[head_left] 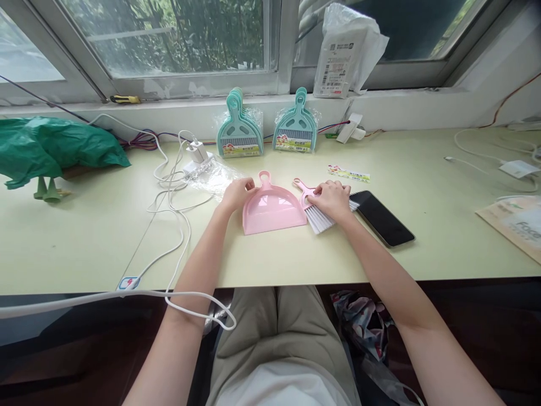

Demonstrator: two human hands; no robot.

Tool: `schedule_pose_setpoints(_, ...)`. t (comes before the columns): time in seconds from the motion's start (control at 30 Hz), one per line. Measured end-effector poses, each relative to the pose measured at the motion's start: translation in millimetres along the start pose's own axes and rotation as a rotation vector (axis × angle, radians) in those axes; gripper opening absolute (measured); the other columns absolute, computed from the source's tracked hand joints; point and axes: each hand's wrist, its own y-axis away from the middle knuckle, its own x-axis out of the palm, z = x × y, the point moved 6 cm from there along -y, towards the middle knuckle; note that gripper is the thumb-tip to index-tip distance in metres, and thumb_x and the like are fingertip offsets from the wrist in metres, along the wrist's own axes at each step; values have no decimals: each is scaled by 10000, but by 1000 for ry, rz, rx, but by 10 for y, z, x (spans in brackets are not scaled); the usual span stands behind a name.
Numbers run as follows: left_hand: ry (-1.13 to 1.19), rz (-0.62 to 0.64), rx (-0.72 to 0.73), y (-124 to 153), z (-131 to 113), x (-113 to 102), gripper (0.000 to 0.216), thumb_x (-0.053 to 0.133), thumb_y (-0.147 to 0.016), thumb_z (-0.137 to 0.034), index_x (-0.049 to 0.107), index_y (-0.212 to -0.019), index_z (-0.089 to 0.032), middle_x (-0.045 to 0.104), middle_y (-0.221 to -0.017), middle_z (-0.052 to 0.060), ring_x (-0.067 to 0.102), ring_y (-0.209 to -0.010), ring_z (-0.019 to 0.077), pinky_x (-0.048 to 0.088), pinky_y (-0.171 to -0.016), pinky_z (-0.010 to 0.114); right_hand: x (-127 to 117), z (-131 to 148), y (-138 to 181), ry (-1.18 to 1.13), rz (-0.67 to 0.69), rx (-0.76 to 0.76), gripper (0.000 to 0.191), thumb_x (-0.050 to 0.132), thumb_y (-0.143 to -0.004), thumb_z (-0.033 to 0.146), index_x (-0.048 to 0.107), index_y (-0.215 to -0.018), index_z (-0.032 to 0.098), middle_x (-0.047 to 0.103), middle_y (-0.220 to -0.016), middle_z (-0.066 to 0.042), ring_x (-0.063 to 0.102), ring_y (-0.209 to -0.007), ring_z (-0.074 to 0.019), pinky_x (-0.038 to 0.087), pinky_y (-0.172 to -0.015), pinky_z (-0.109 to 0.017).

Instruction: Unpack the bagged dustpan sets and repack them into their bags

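Left hand lies with fingers curled loosely over the upper left edge of the pink dustpan, touching it but not clearly gripping; the pan lies flat on the table, its handle loop just past the fingertips. Right hand lies palm down on the pink brush, fingers bent over the handle, and whether they clamp it cannot be told; white bristles poke out below the palm, pan just left of the fingers, black phone just right. Beyond both sets of fingers stand two packs of teal dustpans, with white cables left of the left hand.
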Motion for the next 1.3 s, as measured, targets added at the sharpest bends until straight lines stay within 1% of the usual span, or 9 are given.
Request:
schedule_pose_setpoints(0.23,17,8,32,11,-47,-11,254,510,-800,-411,517,-652,-205,617,-720,18,512,-657,150,347,-617,283,-171,-154,-71,-226,-213,80,227,590,-732,413,646,-795,203,656,-1012,-105,522,-1026,-307,332,-897,-470)
schedule_pose_setpoints(0.37,2,6,41,17,-89,32,245,494,-812,-386,507,-649,-205,614,-720,25,514,-659,154,347,-615,287,-208,-84,-58,-279,-255,21,211,579,-771,409,637,-808,209,655,-998,-100,537,-1021,-297,337,-901,-455)
schedule_pose_setpoints(0.47,-32,30,60,38,-180,97,237,469,-827,-334,476,-629,-204,595,-695,28,509,-642,156,329,-598,290,-177,48,-6,-274,-223,-51,203,591,-784,408,636,-810,212,655,-988,-103,535,-1031,-297,333,-905,-448)
schedule_pose_setpoints(0.57,-83,77,116,91,-362,200,235,449,-842,-297,475,-627,-206,573,-659,30,508,-621,166,310,-583,301,-114,163,47,-264,-174,-103,190,610,-779,403,628,-801,215,658,-989,-100,534,-1030,-293,327,-911,-443)
schedule_pose_setpoints(0.8,-151,123,171,245,-774,460,299,409,-917,-411,505,-723,-205,615,-741,47,559,-658,182,302,-573,288,3,286,97,-215,-82,-185,173,624,-772,382,627,-813,214,660,-1007,-81,533,-1038,-282,319,-907,-431)
schedule_pose_setpoints(0.97,-134,158,282,294,-880,533,296,320,-956,-361,524,-805,-210,642,-803,45,585,-705,184,327,-591,289,31,329,111,-229,-40,-261,197,624,-785,413,640,-830,221,666,-1021,-84,533,-1043,-288,326,-890,-431)
schedule_pose_setpoints(1.07,-164,168,365,310,-904,522,243,351,-928,-285,539,-798,-206,631,-784,39,579,-709,175,336,-595,290,36,330,108,-249,-18,-282,202,619,-797,421,648,-841,226,669,-1026,-79,536,-1054,-287,337,-888,-430)
schedule_pose_setpoints(1.2,-255,84,503,327,-935,423,181,422,-891,-240,596,-884,-191,629,-936,65,586,-824,175,393,-652,280,37,336,100,-284,8,-302,201,623,-800,423,661,-838,229,669,-1030,-76,534,-1059,-283,349,-893,-425)
schedule_pose_setpoints(1.3,-341,-65,599,329,-929,307,198,502,-873,-230,590,-1045,-190,586,-1157,104,544,-1037,218,430,-807,316,52,374,107,-326,53,-359,186,632,-803,408,673,-845,232,670,-1037,-57,537,-1060,-264,353,-901,-411)
